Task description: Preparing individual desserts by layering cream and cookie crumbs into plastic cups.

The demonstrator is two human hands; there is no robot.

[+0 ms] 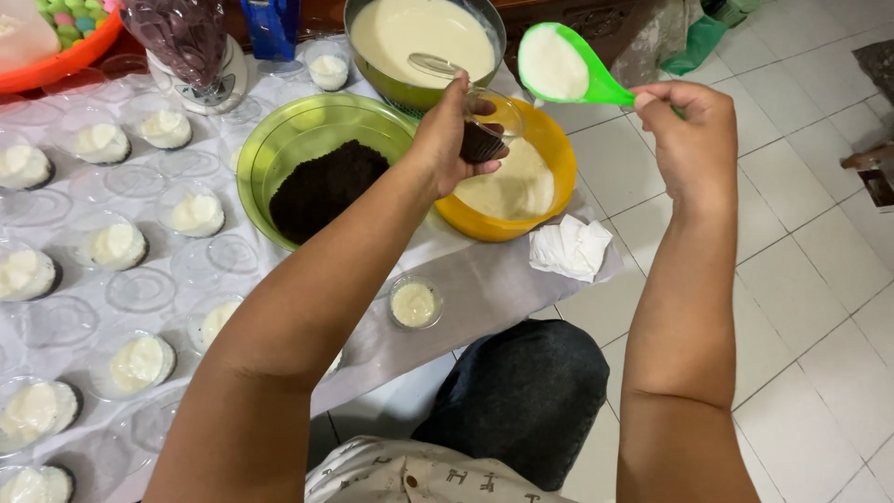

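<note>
Two hands are busy: left hand [445, 140] pinches a small clear cup with dark crumb base [484, 135] over the yellow bowl [549, 177], right hand [689, 130] clamps a loaded green ladle [559, 65] at one o'clock. Tilted ladle could drip cream onto the white cloth [475, 279] or overfill the cup.

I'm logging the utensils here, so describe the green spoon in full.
The green spoon looks like glossy plastic, with a broad oval bowl and a short handle. Its bowl is coated with pale cream and tilted toward the camera. The right hand pinches the handle, holding it raised above the yellow bowl.
</note>
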